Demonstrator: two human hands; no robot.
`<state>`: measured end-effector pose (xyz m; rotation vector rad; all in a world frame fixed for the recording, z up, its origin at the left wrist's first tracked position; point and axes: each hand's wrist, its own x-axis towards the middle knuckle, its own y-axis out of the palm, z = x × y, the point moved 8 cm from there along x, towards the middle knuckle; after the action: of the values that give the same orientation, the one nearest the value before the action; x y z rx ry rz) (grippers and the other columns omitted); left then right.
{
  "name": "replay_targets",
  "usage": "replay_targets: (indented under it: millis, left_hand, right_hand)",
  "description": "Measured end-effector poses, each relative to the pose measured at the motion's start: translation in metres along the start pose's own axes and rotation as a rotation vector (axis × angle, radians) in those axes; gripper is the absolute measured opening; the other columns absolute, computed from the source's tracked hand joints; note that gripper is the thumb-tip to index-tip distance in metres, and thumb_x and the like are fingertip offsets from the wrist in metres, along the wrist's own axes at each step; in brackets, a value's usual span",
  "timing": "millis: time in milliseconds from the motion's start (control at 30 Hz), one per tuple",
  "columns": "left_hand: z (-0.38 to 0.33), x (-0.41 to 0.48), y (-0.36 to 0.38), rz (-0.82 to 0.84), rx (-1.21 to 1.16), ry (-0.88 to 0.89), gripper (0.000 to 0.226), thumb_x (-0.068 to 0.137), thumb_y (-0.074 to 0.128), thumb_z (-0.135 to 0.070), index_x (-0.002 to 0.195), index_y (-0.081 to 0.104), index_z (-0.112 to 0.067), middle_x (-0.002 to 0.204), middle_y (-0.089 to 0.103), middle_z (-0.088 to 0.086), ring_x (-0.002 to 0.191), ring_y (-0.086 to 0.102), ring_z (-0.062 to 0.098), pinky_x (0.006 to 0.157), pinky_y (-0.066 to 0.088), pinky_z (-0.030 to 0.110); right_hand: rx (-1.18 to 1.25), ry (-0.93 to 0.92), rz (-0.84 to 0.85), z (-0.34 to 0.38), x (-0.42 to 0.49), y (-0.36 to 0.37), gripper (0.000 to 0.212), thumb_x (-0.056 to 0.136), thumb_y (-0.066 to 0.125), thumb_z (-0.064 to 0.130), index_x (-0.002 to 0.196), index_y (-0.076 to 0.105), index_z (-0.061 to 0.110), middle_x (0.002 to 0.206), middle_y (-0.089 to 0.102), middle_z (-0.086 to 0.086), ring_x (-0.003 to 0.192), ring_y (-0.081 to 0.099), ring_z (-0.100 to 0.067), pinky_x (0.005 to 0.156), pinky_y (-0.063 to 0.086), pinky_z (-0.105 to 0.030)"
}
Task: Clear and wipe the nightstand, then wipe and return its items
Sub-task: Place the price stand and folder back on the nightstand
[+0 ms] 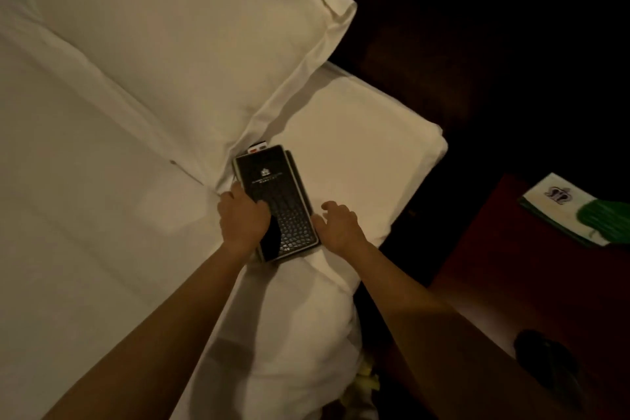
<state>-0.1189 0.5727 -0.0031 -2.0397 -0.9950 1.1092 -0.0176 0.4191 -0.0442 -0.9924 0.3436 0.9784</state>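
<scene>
Black folder (pixel 278 201): lies flat on the bed (pixel 102 215), close to the bed's right edge and not far from its head-end corner. Its cover is pebbled, with a pale crest printed at the far end. The far end touches the pillow's corner.
Small white item (pixel 256 148): peeks out from under the far end of the black folder, with orange marks on it. What it is cannot be told.
Left hand (pixel 243 218): grips the left long edge of the black folder, fingers curled over onto the cover.
Right hand (pixel 337 228): relaxed and holding nothing, fingers loosely spread. It rests on the sheet, just against the folder's right long edge near its near corner.
Pillow (pixel 170 44): white, lying across the head end of the bed.
Nightstand tabletop (pixel 494 249): dark reddish wood, right of the bed, well apart from both hands.
Notepad (pixel 552 194): white with a crest, at the far edge of the nightstand tabletop.
Green cloth (pixel 600 218): bunched on top of the notepad, covering its right part.
Dark object (pixel 545 358): at the near edge of the nightstand tabletop, too dim to identify.
</scene>
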Motion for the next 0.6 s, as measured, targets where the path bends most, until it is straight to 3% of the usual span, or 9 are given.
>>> replay_targets:
  millis: [233, 400, 600]
  left_hand:
    - [0.02, 0.015, 0.027, 0.172, -0.152, -0.095, 0.048, 0.091, 0.05, -0.021, 0.131, 0.038, 0.003, 0.13, 0.051, 0.028, 0.119, 0.051, 0.042, 0.1, 0.045, 0.046]
    - [0.025, 0.019, 0.039, 0.179, -0.411, -0.225, 0.047, 0.09, 0.051, -0.018, 0.131, 0.036, -0.002, 0.128, 0.055, 0.021, 0.113, 0.056, 0.036, 0.079, 0.041, 0.029]
    - [0.022, 0.017, 0.046, 0.185, -0.6, -0.309, 0.059, 0.082, 0.058, -0.018, 0.135, 0.033, -0.009, 0.125, 0.055, 0.017, 0.109, 0.058, 0.033, 0.095, 0.051, 0.043]
  right_hand:
    - [0.075, 0.039, -0.027, 0.022, 0.02, 0.016, 0.047, 0.099, 0.037, 0.038, 0.126, 0.047, 0.001, 0.126, 0.054, -0.026, 0.117, 0.051, -0.039, 0.099, 0.041, -0.042]
    - [0.093, 0.071, -0.08, 0.029, 0.027, 0.02, 0.049, 0.098, 0.037, 0.039, 0.124, 0.048, -0.001, 0.124, 0.055, -0.027, 0.115, 0.051, -0.041, 0.099, 0.042, -0.046]
    - [0.133, 0.097, -0.11, 0.033, 0.028, 0.023, 0.051, 0.097, 0.038, 0.042, 0.131, 0.042, 0.005, 0.129, 0.051, -0.026, 0.121, 0.046, -0.041, 0.104, 0.037, -0.047]
